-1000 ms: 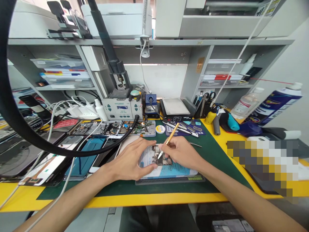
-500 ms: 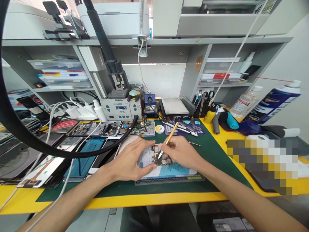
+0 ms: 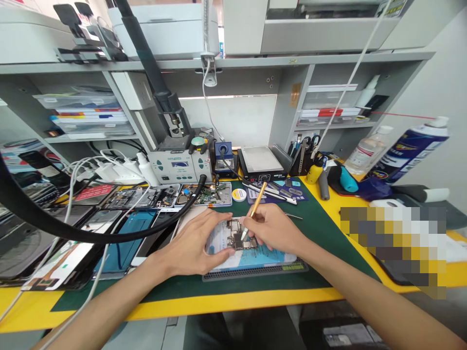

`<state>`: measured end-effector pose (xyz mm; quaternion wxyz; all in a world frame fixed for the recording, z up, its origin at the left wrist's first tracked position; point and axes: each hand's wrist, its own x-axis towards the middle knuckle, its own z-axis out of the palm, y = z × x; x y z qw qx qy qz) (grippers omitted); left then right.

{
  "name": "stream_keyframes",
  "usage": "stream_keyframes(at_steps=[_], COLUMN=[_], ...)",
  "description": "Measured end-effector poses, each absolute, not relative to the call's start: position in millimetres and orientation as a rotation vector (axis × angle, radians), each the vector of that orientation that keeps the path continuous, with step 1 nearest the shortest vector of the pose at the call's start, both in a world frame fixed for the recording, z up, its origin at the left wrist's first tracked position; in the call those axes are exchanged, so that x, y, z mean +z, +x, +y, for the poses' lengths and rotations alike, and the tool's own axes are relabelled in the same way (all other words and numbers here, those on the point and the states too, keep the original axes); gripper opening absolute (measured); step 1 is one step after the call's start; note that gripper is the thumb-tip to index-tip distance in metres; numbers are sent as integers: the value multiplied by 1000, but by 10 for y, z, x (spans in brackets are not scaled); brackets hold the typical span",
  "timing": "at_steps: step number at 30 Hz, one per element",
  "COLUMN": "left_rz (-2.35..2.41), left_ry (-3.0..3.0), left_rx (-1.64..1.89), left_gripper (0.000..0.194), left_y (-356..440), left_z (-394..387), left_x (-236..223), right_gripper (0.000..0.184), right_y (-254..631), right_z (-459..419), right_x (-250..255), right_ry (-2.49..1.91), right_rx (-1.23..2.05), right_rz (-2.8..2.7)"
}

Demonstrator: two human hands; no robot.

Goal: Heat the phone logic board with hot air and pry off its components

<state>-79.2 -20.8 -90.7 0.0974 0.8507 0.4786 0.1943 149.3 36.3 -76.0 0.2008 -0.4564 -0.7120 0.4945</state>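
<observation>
A phone circuit board [image 3: 237, 239], dark with metal shields, lies on a blue and white pad [image 3: 266, 257] over the green mat. My left hand [image 3: 199, 240] spans the board's left side, its thumb at the lower edge and a forefinger at the upper edge, gripping it in place. In my right hand [image 3: 272, 224] is a slim gold-handled tool [image 3: 258, 199], held like a pen and tilted. Its pale pointed tip meets or hovers just above the middle of the board; I cannot tell which.
Opened phones and a blue back panel [image 3: 122, 240] lie to the left. A black hose [image 3: 146, 234] arches in front of them from the hot-air station [image 3: 178, 165]. Behind my hands are a round tin [image 3: 239, 195] and tweezers [image 3: 292, 216]. Bottles and a spray can [image 3: 406, 150] stand right.
The tool's tip has shifted slightly right across the board. My left hand keeps its place on the board. The whole view has moved a little.
</observation>
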Motion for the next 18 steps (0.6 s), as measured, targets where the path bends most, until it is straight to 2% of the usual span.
stream_keyframes(at_steps=[18], left_rz=[1410], left_ry=[2550], left_rx=[594], left_gripper=[63], left_y=[-785], left_z=[-200], left_x=[-908], right_gripper=[28], right_y=[1485], right_z=[362], right_x=[-748], right_ry=[-1271], right_rx=[1432], right_rz=[-1958])
